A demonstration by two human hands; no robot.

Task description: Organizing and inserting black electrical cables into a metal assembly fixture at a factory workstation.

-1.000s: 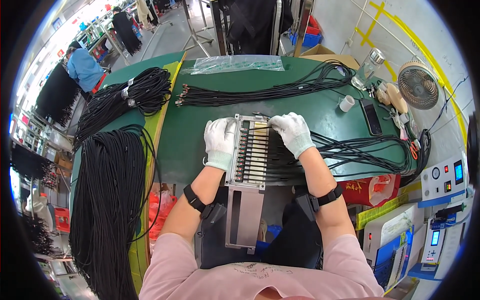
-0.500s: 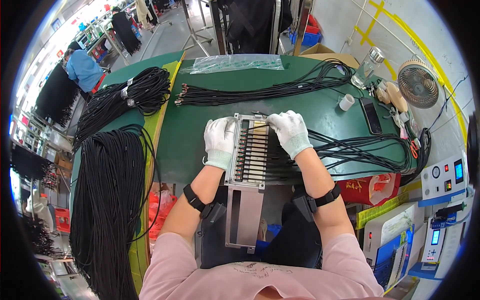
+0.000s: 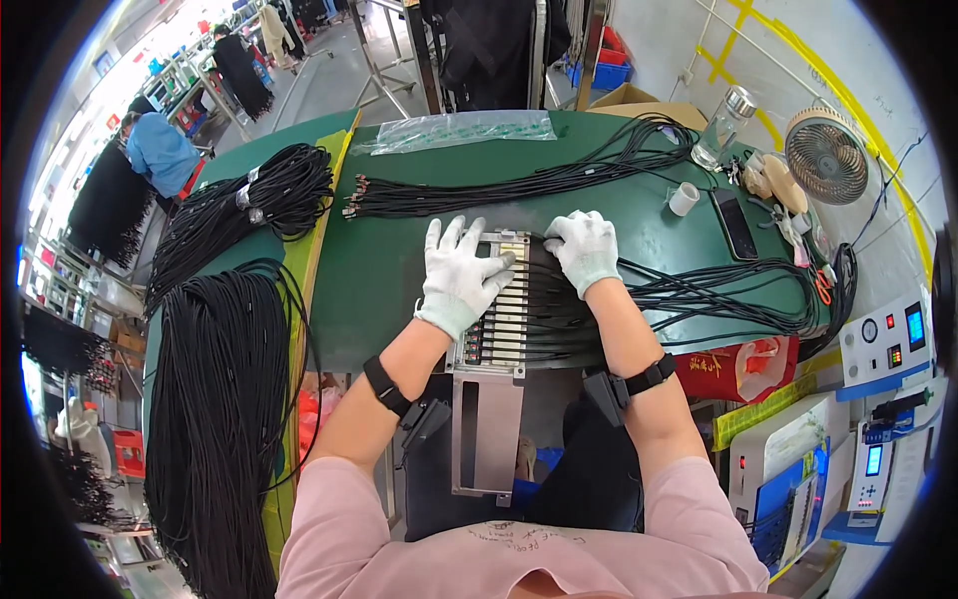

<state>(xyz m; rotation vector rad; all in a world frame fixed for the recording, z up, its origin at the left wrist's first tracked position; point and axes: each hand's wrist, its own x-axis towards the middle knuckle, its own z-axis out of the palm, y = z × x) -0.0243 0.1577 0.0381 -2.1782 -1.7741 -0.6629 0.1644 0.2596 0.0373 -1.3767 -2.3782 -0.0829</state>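
A metal fixture (image 3: 490, 374) with a row of slots lies in front of me, its near part reaching past the table edge over my lap. Connectors on black cables (image 3: 554, 324) sit side by side in the slots, and the cables run off to the right. My left hand (image 3: 457, 275), in a white glove, rests open over the far left part of the fixture. Its fingers are spread and its thumb lies across the slots, hiding several connectors. Beside the fixture's far right corner, my gloved right hand (image 3: 583, 248) is closed on a black cable; its fingertips are partly hidden.
On the green table (image 3: 389, 299) lie bundled cables (image 3: 249, 195), a long cable bunch (image 3: 479, 195) and a clear plastic bag (image 3: 464, 130). At the right are a white roll (image 3: 684, 199), phone (image 3: 735, 225), bottle (image 3: 724, 128), fan (image 3: 826, 158) and orange-handled scissors (image 3: 822, 288).
My left hand has moved from the fixture's left edge onto its slots, with fingers spreading. My right hand has drawn slightly right, away from the slots.
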